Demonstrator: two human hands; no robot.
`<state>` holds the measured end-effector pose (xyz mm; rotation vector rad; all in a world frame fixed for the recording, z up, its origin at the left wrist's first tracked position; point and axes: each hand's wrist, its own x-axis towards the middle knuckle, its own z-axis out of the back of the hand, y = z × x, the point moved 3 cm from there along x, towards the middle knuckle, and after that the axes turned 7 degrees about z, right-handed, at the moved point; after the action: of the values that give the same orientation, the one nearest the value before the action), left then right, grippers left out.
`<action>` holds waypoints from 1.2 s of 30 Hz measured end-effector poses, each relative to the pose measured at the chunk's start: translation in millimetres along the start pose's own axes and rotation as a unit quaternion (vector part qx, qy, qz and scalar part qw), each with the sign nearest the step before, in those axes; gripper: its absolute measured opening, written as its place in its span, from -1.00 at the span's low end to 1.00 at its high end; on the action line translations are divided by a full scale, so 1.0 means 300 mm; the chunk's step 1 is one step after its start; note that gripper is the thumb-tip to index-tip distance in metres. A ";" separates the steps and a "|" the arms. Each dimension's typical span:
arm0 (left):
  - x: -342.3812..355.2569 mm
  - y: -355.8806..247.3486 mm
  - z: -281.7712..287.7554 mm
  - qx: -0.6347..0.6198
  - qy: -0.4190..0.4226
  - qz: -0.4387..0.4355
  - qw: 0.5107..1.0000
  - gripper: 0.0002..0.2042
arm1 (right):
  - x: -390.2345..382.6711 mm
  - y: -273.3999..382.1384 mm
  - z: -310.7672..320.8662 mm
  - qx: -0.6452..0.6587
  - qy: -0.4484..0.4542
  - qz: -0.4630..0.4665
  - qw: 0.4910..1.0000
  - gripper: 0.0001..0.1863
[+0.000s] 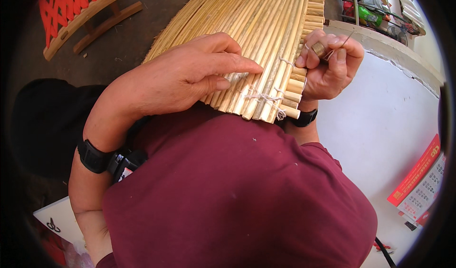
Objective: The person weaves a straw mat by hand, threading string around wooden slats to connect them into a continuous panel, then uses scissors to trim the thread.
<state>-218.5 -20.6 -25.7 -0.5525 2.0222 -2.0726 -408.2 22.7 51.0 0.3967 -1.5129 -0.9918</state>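
Observation:
A mat of straw-coloured stalks (242,23) lies on my lap, the stalks packed side by side, with short crosswise stalk ends (297,87) along its right edge. My left hand (190,75) lies on top, its index finger stretched along the stalks. Beyond the right edge, my right hand (335,73) pinches a thin needle (350,36) between thumb and fingers. A dimpled brass-coloured thimble ring (318,50) sits on one of its fingers. White thread (263,97) is stitched and knotted across the near stalks, with loose ends hanging there. The mat's underside is hidden.
At the upper left stands a wooden frame (95,14) laced with red straps. Shelves (375,11) with bags stand at the upper right. A red and white calendar (420,185) hangs against a white wall (365,120). Black-handled scissors (53,225) lie on a white surface at lower left.

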 end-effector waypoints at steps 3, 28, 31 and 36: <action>0.008 0.020 -0.003 -0.016 0.005 -0.018 1.000 -0.64 | 0.000 -0.001 0.011 0.023 0.006 0.010 1.000 -0.84; -0.037 0.014 0.008 -0.025 0.040 -0.018 0.999 -0.71 | -0.014 -0.008 0.024 0.017 -0.004 0.003 1.000 -0.86; -0.037 -0.016 0.015 -0.017 0.024 -0.039 0.999 -0.70 | -0.004 -0.010 0.017 0.011 -0.008 0.003 1.000 -0.86; -0.043 -0.056 0.026 0.035 -0.022 -0.032 0.999 -0.61 | 0.021 -0.021 -0.017 0.018 0.014 0.018 1.000 -0.87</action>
<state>-201.6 -22.1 -10.8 -0.6509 1.9230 -2.1392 -406.7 12.5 49.7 0.4066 -1.5102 -0.9281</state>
